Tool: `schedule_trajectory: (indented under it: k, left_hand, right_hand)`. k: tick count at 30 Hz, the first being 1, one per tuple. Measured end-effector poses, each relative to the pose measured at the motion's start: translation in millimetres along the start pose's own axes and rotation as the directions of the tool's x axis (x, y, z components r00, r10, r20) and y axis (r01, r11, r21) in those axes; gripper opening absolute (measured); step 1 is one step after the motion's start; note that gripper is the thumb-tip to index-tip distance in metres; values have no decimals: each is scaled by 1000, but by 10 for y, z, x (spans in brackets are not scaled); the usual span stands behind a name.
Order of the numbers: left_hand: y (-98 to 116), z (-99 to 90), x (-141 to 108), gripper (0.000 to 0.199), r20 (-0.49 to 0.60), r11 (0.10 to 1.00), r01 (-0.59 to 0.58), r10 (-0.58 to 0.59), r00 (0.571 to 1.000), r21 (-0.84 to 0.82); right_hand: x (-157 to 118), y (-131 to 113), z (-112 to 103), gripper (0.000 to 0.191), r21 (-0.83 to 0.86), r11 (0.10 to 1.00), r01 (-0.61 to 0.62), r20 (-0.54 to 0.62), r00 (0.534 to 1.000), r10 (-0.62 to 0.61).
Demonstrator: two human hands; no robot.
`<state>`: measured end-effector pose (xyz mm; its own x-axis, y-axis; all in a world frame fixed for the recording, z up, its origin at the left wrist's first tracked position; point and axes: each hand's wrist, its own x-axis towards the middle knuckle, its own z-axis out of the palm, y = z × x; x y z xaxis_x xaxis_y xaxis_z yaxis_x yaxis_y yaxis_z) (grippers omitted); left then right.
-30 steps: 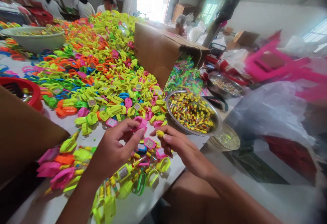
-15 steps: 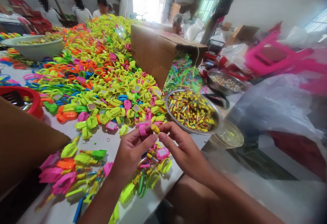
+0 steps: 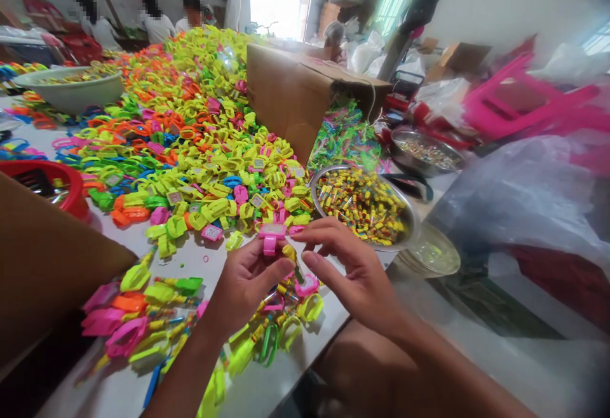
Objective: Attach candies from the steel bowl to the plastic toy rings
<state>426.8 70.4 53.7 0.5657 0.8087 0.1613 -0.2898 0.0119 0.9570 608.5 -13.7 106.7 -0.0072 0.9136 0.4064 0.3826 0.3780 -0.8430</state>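
Observation:
My left hand point(image 3: 248, 288) is closed on a pink toy watch point(image 3: 271, 244) with a looped strap. Near its thumb tip stands a small clear tube with a yellow wrapped end point(image 3: 290, 253), held against the watch. My right hand point(image 3: 355, 272) hovers just to the right with thumb and fingers apart, holding nothing I can see. Beneath the hands lie several coloured toy watches with tubes point(image 3: 290, 307) attached. Just beyond my right hand sits a metal bowl point(image 3: 413, 230) of yellow-wrapped tubes.
A large heap of toy watches point(image 3: 204, 151) covers the table's far side. A cardboard box point(image 3: 286, 97) stands behind the bowl; another cardboard piece point(image 3: 52, 253) is at left. More finished-looking pieces point(image 3: 143, 316) lie near left. Several people sit at the back.
My right fingers have come off the yellow tube end and spread apart, moving right. My left hand keeps the pink toy watch, whose face has turned upward. The view has shifted slightly.

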Motion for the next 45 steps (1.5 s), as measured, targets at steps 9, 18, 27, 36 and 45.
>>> schedule_trajectory:
  k: [9, 18, 27, 36, 45]
  left_hand:
    - [50, -23, -23, 44, 168, 977, 187, -169, 971, -100]
    - [13, -52, -54, 41, 303, 971, 239, -224, 926, -14]
    - [-13, -118, -9, 38, 255, 989, 148, -147, 956, 17]
    - [164, -354, -3, 47, 258, 937, 196, -273, 927, 288]
    - [234, -292, 20, 48, 173, 899, 148, -237, 956, 413]
  right_hand:
    - [33, 77, -47, 17, 226, 971, -80, 80, 995, 63]
    - [49, 118, -59, 12, 275, 957, -91, 12, 996, 91]
    - [43, 101, -84, 6, 349, 924, -157, -16, 985, 174]
    - [29, 284, -161, 26, 511, 766, -390, 112, 914, 390]
    - [23, 186, -33, 37, 427, 704, -568, 264, 823, 504]
